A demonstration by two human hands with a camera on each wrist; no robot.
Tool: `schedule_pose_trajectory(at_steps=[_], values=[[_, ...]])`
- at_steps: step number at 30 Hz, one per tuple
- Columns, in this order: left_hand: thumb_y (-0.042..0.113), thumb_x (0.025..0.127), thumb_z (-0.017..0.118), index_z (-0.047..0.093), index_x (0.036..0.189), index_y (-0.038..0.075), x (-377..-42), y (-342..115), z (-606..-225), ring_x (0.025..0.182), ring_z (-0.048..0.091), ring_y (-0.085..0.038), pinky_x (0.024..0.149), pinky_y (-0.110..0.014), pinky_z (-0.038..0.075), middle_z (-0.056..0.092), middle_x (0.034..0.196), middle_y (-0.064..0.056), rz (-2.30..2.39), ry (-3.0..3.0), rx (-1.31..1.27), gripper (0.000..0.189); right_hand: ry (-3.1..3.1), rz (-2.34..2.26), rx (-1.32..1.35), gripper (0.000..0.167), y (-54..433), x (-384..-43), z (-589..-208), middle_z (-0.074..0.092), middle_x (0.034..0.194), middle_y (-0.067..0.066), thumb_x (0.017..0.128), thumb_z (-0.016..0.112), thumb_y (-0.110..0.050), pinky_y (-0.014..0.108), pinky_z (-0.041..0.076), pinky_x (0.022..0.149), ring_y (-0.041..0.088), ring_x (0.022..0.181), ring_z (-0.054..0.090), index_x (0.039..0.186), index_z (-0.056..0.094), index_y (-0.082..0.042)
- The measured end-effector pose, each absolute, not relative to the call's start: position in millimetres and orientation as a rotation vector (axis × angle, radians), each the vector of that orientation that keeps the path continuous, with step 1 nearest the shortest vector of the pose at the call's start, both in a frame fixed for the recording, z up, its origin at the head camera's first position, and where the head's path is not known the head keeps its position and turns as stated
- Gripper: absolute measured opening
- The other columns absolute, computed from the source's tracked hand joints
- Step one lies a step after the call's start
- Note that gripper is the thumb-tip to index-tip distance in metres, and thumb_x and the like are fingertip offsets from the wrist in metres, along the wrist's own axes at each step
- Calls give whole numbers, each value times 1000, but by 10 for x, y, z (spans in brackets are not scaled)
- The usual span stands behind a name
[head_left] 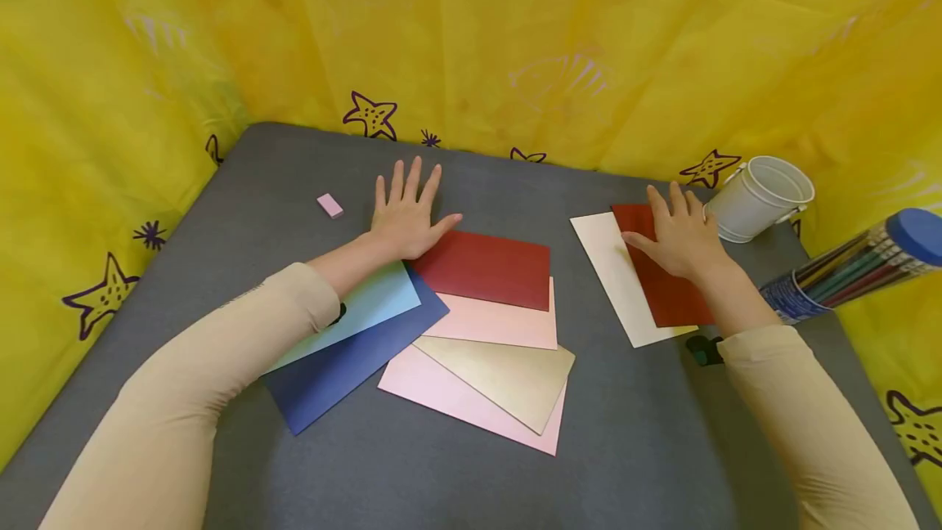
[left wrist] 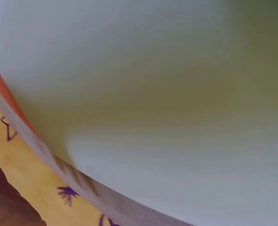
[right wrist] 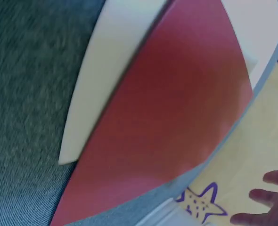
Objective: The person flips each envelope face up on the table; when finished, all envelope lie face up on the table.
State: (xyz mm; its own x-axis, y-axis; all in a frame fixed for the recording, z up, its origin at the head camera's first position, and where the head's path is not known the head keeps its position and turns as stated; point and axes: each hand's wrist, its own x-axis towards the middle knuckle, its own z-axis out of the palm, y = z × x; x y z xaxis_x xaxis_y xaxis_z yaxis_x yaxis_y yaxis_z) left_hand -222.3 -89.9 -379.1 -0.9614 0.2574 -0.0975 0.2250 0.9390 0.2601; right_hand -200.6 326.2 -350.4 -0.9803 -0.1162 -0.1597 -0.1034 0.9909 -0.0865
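Observation:
My left hand is spread flat, fingers straight, at the upper left corner of a dark red card. Under that forearm lie a light blue card and a dark blue card; the pale blue surface fills most of the left wrist view. Over at the right, my other hand has its fingers spread above a second red card, which overlaps a cream card. A pink card, a beige card and a paler pink card overlap in the middle.
A pink eraser lies at the back left of the grey table. Beside the right hand stands a white metal bucket. A blue holder of pencils leans outward at the right edge. Yellow cloth encloses the table.

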Motion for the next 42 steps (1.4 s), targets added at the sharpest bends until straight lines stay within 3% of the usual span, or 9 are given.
schedule_pose_trajectory(at_steps=[9, 15, 19, 30, 36, 39, 42], values=[[69, 94, 42, -6, 160, 22, -2202, -450, -3726, 156, -9, -34, 126, -58, 0, -8, 169, -9, 406, 2949, 472, 94, 2934, -156, -122, 104, 3519, -2037, -3466, 18, 150, 44, 92, 45, -69, 76, 25, 106, 65, 133, 20, 153, 13, 9], [63, 93, 51, -1, 160, 17, -2157, -94, -3625, 157, 2, -32, 127, -54, 8, 4, 169, -9, 507, 2903, 535, 96, 2919, -221, -109, 102, 3610, -2054, -3473, 23, 145, 47, 93, 48, -65, 75, 26, 107, 63, 131, 23, 147, 21, 16], [57, 94, 55, 7, 160, 10, -2104, 180, -3540, 155, 13, -31, 127, -48, 19, 15, 167, -11, 604, 2844, 569, 94, 2901, -233, -121, 97, 3653, -2054, -3489, 29, 140, 49, 94, 52, -59, 72, 28, 108, 62, 128, 29, 141, 28, 21], [43, 91, 67, 33, 152, 5, -1961, 958, -3508, 143, 40, -27, 120, -34, 34, 40, 155, -11, 787, 2740, 637, 80, 2800, -321, -89, 84, 3823, -2067, -3491, 46, 128, 45, 92, 61, -50, 66, 40, 99, 54, 113, 48, 131, 43, 22], [33, 90, 67, 48, 143, 4, -1860, 1314, -3533, 130, 53, -24, 109, -29, 44, 55, 141, -9, 834, 2659, 695, 64, 2788, -309, -81, 78, 3867, -2075, -3484, 54, 122, 45, 91, 63, -47, 63, 45, 93, 53, 105, 55, 125, 49, 22], [32, 89, 67, 53, 140, 4, -1800, 1472, -3550, 126, 57, -20, 103, -24, 47, 61, 137, -7, 860, 2622, 699, 59, 2783, -293, -85, 70, 3877, -2088, -3490, 60, 101, 39, 91, 63, -47, 53, 50, 79, 47, 89, 57, 112, 55, 20], [31, 88, 68, 59, 133, 4, -1739, 1598, -3580, 122, 61, -18, 96, -21, 49, 65, 133, -5, 939, 2570, 614, 53, 2786, -295, -91, 56, 3881, -2106, -3519, 55, 73, 18, 90, 64, -48, 38, 42, 62, 33, 73, 51, 87, 59, 8]])
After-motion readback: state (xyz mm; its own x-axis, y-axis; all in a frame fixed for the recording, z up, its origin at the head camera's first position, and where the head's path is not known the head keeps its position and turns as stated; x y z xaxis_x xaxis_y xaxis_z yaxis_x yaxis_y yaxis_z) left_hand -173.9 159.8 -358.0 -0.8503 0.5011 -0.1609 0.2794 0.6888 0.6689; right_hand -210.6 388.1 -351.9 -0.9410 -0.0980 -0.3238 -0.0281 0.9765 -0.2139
